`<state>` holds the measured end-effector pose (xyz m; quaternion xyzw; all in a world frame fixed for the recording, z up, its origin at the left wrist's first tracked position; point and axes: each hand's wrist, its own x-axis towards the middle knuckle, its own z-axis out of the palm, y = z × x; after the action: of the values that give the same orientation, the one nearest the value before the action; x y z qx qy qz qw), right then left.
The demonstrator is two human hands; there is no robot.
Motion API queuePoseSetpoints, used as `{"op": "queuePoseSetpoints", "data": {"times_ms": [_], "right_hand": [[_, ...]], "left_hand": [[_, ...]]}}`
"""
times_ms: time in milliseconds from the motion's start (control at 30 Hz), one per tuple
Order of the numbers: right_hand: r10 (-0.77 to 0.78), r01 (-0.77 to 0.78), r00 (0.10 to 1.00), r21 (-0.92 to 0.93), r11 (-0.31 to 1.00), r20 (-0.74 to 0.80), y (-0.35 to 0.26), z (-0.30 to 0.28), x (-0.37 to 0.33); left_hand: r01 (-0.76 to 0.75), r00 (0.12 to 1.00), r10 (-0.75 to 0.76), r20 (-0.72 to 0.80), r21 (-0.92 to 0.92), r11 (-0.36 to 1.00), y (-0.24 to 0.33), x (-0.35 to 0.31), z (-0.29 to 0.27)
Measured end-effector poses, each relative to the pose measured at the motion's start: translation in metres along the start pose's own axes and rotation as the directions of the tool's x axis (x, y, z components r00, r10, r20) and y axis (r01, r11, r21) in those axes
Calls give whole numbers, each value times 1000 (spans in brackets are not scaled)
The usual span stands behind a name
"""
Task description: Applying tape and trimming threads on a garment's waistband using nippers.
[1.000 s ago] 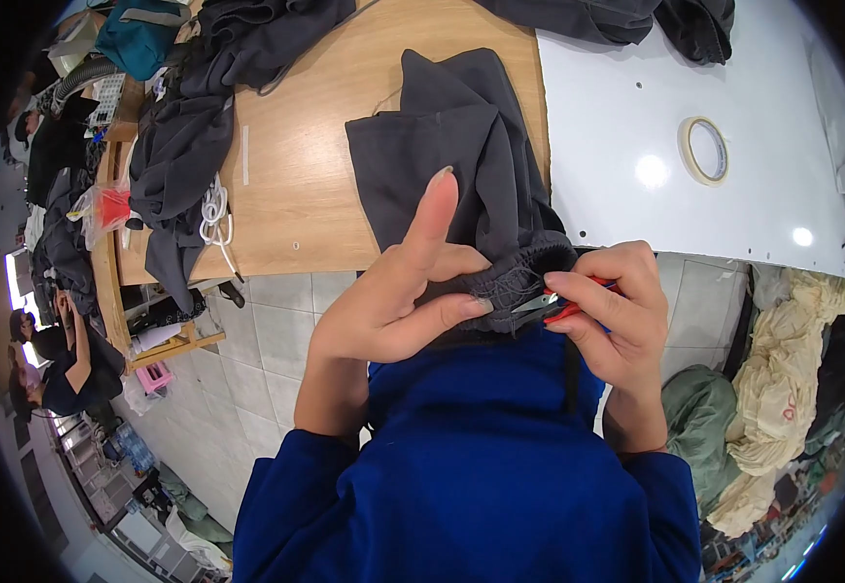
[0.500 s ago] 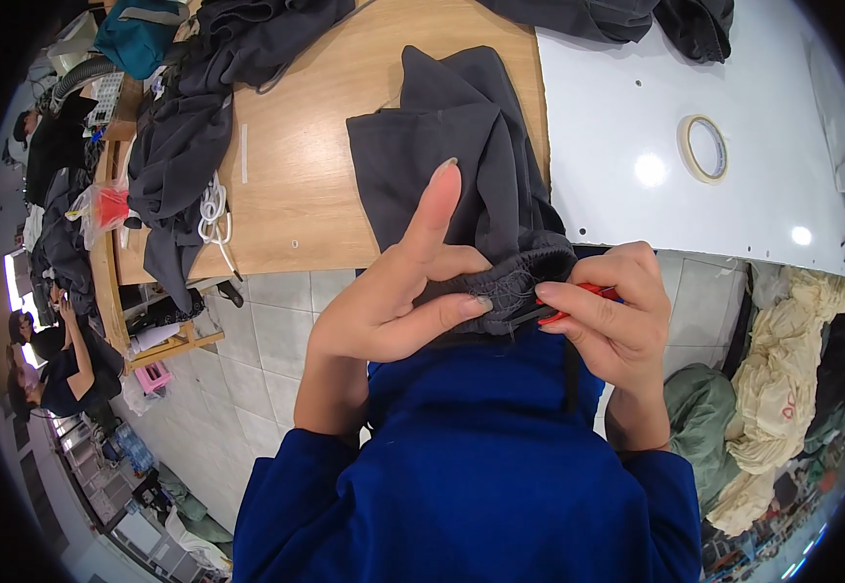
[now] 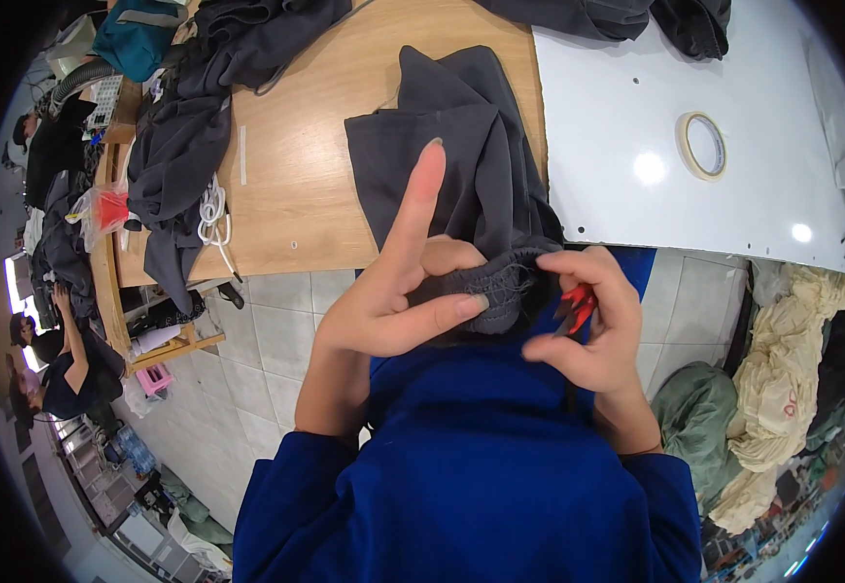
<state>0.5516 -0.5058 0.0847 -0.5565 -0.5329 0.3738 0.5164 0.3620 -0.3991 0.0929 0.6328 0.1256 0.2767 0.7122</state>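
Observation:
A dark grey garment (image 3: 427, 155) lies folded at the table's front edge, with its gathered elastic opening (image 3: 512, 291) hanging toward me. Loose threads show inside that opening. My left hand (image 3: 393, 291) pinches the gathered edge between thumb and bent fingers, its index finger pointing up and away. In my right hand (image 3: 605, 325), just right of the opening, red thread snips (image 3: 579, 309) with dark blades rest against the curled fingers. The right thumb and index finger are spread apart, and the index fingertip is near the gathered rim. The snips are partly hidden by the fingers.
A roll of tape (image 3: 702, 146) lies on the white board (image 3: 617, 117) at right. More dark garments (image 3: 184, 146) and a white cord (image 3: 212, 214) are on the wooden table (image 3: 296, 175) at left. Cream cloth bundles (image 3: 782, 360) fill the lower right. Other people (image 3: 68, 355) sit far left.
My right thumb and index finger have spread apart, and the snips have drawn back from the opening into the palm. The left hand keeps its pinch, its index finger slightly farther left.

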Motion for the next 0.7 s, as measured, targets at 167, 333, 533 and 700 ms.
{"op": "queuePoseSetpoints", "data": {"times_ms": [167, 333, 533, 700], "right_hand": [[-39, 31, 995, -87, 996, -90, 3, 15, -9], [-26, 56, 984, 166, 984, -176, 10, 18, -11], [-222, 190, 966, -224, 956, -130, 5, 8, -5], [-352, 274, 924, -382, 882, -149, 5, 6, -8]], "left_hand": [[-13, 998, 4, -57, -166, 986, -19, -2, -3], [10, 954, -61, -293, -173, 985, -19, -2, 5], [53, 942, -132, -310, -251, 966, -14, -5, 6], [49, 925, -141, -353, -257, 965, -9, -2, 9]]}}
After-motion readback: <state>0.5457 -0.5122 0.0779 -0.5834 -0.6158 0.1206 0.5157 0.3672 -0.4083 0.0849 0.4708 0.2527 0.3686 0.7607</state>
